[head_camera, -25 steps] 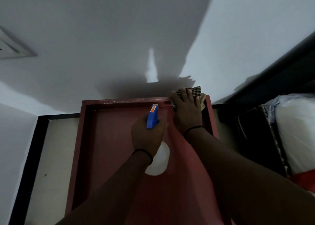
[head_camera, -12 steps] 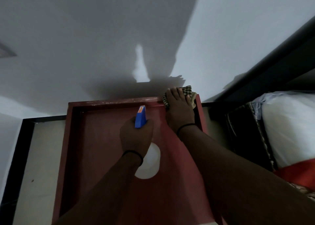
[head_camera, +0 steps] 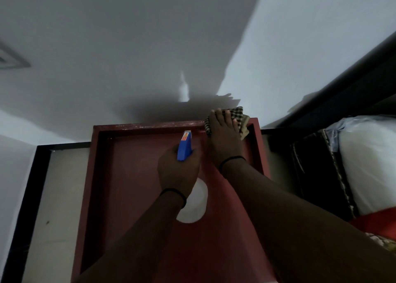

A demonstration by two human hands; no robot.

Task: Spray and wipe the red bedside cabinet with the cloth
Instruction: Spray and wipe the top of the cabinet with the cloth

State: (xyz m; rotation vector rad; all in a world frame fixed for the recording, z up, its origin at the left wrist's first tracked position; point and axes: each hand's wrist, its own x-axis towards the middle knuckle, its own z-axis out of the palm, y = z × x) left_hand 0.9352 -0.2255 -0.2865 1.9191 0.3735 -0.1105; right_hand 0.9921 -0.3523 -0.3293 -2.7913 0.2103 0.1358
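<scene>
Wiping looks barely begun, though dimly lit: right hand point(head_camera: 224, 139) presses cloth point(head_camera: 241, 119) flat on the cabinet point(head_camera: 128, 175) corner beyond the left hand point(head_camera: 179, 171), which grips the spray bottle point(head_camera: 184, 146).

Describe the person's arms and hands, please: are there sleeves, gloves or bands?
Both arms are bare, with no sleeves in view, and neither the left hand nor the right hand wears a glove. A thin black band circles the left wrist, and a like band the right. Rings cannot be told in the dim light.

Spray bottle point(head_camera: 184, 146) partly behind left hand point(head_camera: 179, 171)
</scene>
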